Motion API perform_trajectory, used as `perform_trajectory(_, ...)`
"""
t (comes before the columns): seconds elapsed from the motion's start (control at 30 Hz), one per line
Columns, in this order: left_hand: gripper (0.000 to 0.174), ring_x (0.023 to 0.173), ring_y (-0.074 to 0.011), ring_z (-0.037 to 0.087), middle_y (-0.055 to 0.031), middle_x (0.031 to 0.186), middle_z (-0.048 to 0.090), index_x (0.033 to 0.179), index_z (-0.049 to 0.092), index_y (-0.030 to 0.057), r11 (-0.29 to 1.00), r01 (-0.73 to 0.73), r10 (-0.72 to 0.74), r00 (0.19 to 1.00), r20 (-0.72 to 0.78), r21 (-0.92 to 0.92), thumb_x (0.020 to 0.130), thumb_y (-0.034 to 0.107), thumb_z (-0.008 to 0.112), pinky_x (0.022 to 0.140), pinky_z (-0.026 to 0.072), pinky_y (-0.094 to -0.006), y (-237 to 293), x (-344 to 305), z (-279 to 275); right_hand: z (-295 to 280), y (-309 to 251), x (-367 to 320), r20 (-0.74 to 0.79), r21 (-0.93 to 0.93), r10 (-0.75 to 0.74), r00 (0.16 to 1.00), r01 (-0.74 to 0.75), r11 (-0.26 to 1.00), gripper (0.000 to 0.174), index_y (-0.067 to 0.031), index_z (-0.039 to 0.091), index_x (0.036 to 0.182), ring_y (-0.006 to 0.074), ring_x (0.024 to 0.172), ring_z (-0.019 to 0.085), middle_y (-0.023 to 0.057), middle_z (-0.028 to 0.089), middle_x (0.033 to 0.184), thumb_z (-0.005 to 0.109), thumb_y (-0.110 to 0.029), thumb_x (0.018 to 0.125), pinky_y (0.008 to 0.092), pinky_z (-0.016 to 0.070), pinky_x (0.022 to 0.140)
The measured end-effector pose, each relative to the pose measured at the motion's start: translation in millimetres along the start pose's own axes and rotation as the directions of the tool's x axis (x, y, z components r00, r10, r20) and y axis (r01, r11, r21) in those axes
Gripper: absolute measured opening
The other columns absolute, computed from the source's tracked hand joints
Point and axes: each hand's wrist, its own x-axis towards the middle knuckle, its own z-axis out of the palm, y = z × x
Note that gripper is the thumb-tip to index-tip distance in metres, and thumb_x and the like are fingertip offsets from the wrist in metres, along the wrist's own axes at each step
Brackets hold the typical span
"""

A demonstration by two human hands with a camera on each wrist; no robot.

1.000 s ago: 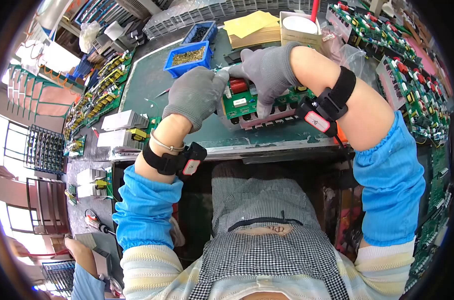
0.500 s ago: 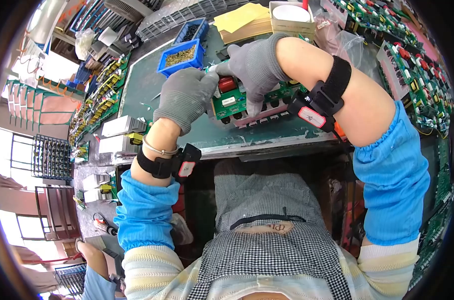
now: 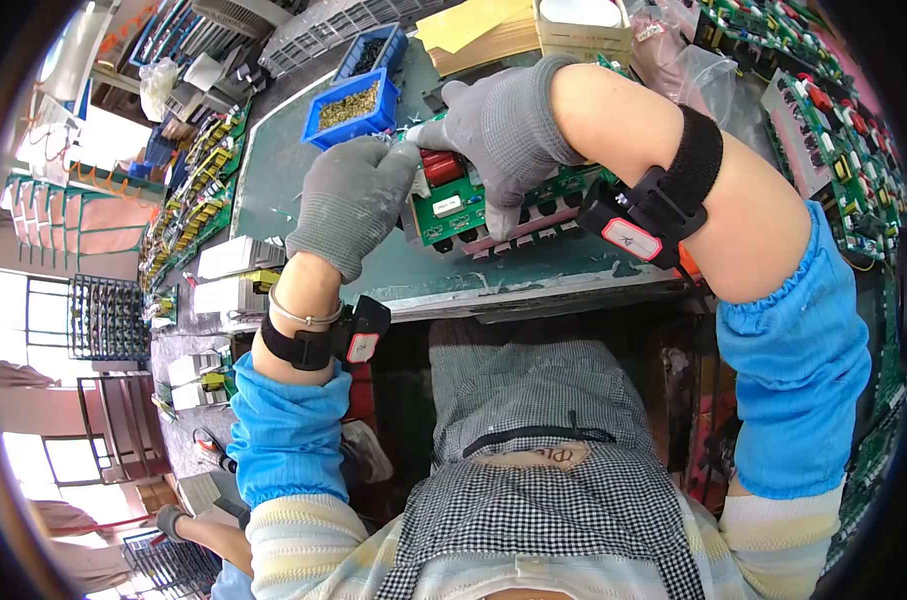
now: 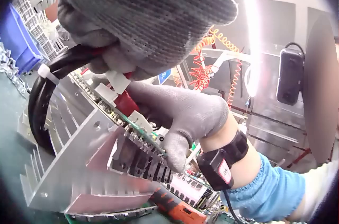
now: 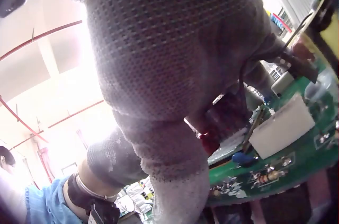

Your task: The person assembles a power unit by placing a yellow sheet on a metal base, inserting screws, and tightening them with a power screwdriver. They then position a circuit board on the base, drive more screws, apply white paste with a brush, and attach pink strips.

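Observation:
A green circuit board (image 3: 436, 230) with red cylindrical parts (image 3: 440, 168) lies on the bench, both gloved hands over it. My left hand (image 3: 348, 205) is at its left end. In the left wrist view, its fingers curl round a thick black cable (image 4: 38, 104) bound by a white zip tie (image 4: 47, 74), beside a white connector (image 4: 117, 82). A finned metal heatsink (image 4: 79, 165) shows under the board. My right hand (image 3: 508, 125) spans and holds the board, thumb on its front edge. Its index finger points left, meeting the left fingertips; the contact point is hidden.
Blue bins, one with small brass-coloured parts (image 3: 358, 130) and one with black parts (image 3: 339, 70), stand behind the left hand. Farther back are yellow sheets (image 3: 483, 50) and an open box (image 3: 583, 42). Assembled boards fill the right (image 3: 838, 150) and left (image 3: 188, 205) sides.
The head view has shifted, so the bench, board and bins appear a little farther left and up. Both hands keep their grip at the board's left end.

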Motion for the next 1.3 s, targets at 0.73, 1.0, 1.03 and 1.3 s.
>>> perform_trajectory(0.73, 0.039, 0.07, -0.0311, 0.067, -0.0101, 0.08, 0.066, 0.074, 0.069, 0.0085, 0.79, -0.146, 0.341, 0.912, -0.228, 0.596, 0.097, 0.036, 0.055, 0.06, 0.0526, -0.0421, 25, -22, 16, 0, -1, -10, -0.105, -0.035, -0.021, 0.994, 0.017, 0.999, 0.104, -0.008, 0.047, 0.143, 0.0359, 0.116, 0.061, 0.0202, 0.055, 0.126, 0.094, -0.04, 0.056, 0.0438, 0.0537, 0.093)
perform_trajectory(1.0, 0.041, 0.066, -0.0298, 0.064, -0.0079, 0.077, 0.062, 0.068, 0.065, 0.009, 0.85, -0.256, 0.423, 0.853, -0.307, 0.46, 0.098, 0.035, 0.054, 0.055, 0.0503, -0.0406, 8, -17, 23, 3, 2, 0, -0.083, 0.001, -0.018, 0.996, 0.018, 1.0, 0.109, -0.004, 0.043, 0.143, 0.0356, 0.117, 0.059, 0.0182, 0.053, 0.129, 0.095, -0.038, 0.053, 0.0426, 0.0525, 0.094)
perform_trajectory(1.03, 0.042, 0.066, -0.0298, 0.064, -0.008, 0.078, 0.063, 0.067, 0.065, 0.0091, 0.848, -0.248, 0.426, 0.844, -0.325, 0.468, 0.098, 0.035, 0.054, 0.055, 0.0502, -0.0404, 10, -20, 22, 5, 2, -1, -0.1, 0.002, -0.024, 0.995, 0.024, 1.0, 0.11, -0.0048, 0.043, 0.144, 0.0354, 0.117, 0.059, 0.0178, 0.053, 0.129, 0.095, -0.037, 0.053, 0.0422, 0.0523, 0.094)
perform_trajectory(1.3, 0.027, 0.085, -0.0338, 0.065, -0.0121, 0.094, 0.066, 0.105, 0.066, 0.0094, 0.854, -0.428, 0.473, 0.875, -0.102, 0.295, 0.089, 0.032, 0.067, 0.071, 0.0513, -0.0427, 23, -48, -28, 10, 5, -8, -0.09, 0.074, -0.006, 0.996, 0.012, 0.997, 0.114, -0.014, 0.037, 0.151, 0.0338, 0.12, 0.058, 0.0152, 0.055, 0.13, 0.091, -0.048, 0.056, 0.0464, 0.0461, 0.1)
